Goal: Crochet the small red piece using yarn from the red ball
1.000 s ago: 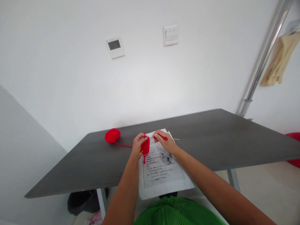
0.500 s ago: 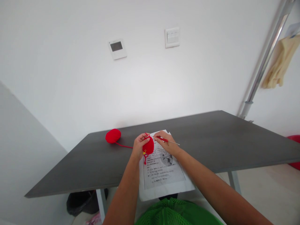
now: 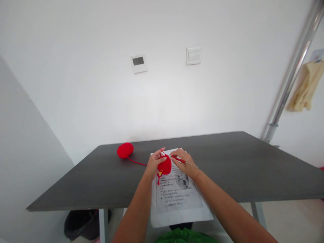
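Pinched in my left hand [image 3: 155,164] is a round red crochet piece [image 3: 165,166], with yarn running up over a raised finger. A yellow stitch marker [image 3: 160,172] and a short red tail hang at the piece's lower left edge. My right hand [image 3: 184,161] is closed around the red grip of a crochet hook [image 3: 180,159]; its tip meets the top edge of the piece, and its metal end sticks out to the right. From my left hand, a strand leads to a red yarn ball [image 3: 125,150] on the table.
Beneath my hands a printed sheet [image 3: 183,209] lies on the dark table [image 3: 88,182] and overhangs its front edge. A black-lined bin [image 3: 82,223] stands under the table at left. At right, a metal pole [image 3: 291,82] and cream gloves [image 3: 306,87] are by the wall.
The view has tilted up and shifted slightly, so the scene sits lower. My left finger has lifted, drawing the yarn up from the piece. Both hands keep their holds.
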`<act>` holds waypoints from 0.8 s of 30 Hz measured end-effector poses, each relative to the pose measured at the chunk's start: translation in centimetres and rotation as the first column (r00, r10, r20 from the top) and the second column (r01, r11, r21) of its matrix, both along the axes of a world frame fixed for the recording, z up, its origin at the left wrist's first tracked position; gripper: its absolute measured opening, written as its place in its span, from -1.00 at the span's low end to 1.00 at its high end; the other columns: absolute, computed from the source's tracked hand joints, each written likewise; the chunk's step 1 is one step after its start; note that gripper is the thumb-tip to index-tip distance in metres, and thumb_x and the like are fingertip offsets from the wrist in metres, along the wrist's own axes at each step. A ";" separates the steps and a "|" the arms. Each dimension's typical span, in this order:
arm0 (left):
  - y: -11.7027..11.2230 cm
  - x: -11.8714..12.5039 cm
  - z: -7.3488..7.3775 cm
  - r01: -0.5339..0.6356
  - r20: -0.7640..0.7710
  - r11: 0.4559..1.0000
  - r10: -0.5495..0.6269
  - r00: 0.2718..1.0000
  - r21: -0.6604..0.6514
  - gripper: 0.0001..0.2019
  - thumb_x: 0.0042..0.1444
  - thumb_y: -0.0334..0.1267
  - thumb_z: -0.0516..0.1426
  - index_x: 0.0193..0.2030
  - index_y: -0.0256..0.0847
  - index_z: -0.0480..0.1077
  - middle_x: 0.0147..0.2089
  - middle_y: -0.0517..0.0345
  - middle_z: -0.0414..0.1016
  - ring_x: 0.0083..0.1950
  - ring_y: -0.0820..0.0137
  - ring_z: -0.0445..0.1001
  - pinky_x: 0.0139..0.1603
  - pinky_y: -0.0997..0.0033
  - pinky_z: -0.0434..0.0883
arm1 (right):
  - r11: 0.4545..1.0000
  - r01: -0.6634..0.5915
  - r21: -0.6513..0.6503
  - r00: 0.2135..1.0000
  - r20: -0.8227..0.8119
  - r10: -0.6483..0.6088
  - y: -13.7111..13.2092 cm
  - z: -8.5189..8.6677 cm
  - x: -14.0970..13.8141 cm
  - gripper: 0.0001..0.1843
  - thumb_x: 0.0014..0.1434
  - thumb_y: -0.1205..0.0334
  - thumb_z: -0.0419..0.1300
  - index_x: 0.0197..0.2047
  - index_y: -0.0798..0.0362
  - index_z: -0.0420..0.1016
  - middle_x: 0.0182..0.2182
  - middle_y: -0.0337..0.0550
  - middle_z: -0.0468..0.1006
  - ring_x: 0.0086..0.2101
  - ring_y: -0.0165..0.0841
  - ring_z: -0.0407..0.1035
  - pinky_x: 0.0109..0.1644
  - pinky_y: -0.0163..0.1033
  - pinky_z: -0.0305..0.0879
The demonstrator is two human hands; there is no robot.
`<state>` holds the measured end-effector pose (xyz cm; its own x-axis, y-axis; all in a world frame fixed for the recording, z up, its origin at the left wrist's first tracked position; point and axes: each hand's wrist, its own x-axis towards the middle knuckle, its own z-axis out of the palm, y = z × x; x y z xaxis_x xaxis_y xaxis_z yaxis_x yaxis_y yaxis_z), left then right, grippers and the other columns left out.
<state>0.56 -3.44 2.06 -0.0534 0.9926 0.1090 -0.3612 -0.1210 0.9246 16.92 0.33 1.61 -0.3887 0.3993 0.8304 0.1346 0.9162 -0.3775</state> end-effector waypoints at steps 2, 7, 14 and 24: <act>-0.1 0.0 0.0 0.010 0.003 1.000 -0.010 1.000 0.007 -0.41 -0.29 -0.35 0.30 0.01 -0.26 0.37 -0.47 0.22 0.46 -0.47 0.48 0.41 -0.39 0.48 0.31 | 0.999 -0.040 -0.016 0.998 0.037 0.041 -0.1 -0.1 0.0 -0.91 0.18 0.30 0.06 -0.24 0.03 0.37 -0.39 -0.14 0.43 -0.35 -0.34 0.30 -0.25 -0.23 0.26; -0.1 -0.1 -0.2 0.023 -0.003 1.000 -0.023 1.000 -0.002 -0.43 -0.29 -0.38 0.29 -0.01 -0.27 0.38 -0.48 0.21 0.47 -0.49 0.47 0.41 -0.41 0.49 0.31 | 0.999 -0.034 -0.011 0.991 0.126 0.035 -0.5 0.1 -0.2 -0.91 0.17 0.33 0.03 -0.28 0.03 0.35 -0.38 -0.12 0.43 -0.32 -0.31 0.30 -0.23 -0.19 0.26; 0.2 -0.1 -0.4 -0.010 0.048 1.000 0.011 0.999 -0.021 -0.46 -0.36 -0.41 0.31 -0.10 -0.28 0.42 -0.33 0.06 0.55 -0.36 0.37 0.49 -0.29 0.42 0.35 | 0.995 -0.093 0.020 0.983 0.159 0.089 -0.3 0.6 -0.5 -0.73 0.23 0.35 -0.04 -0.04 -0.04 0.36 -0.13 -0.06 0.47 -0.09 -0.25 0.31 0.00 -0.06 0.27; 0.2 0.2 -0.5 0.040 -0.073 0.998 -0.036 0.997 0.043 -0.66 -0.23 -0.28 0.29 -0.23 -0.31 0.49 -0.36 0.01 0.54 -0.36 0.31 0.48 -0.28 0.35 0.37 | 0.936 -0.055 -0.347 0.988 -0.157 0.000 0.5 -0.2 -0.6 -0.78 0.19 0.20 0.06 -0.15 -0.01 0.48 -0.11 -0.07 0.51 -0.10 -0.25 0.38 0.03 -0.08 0.27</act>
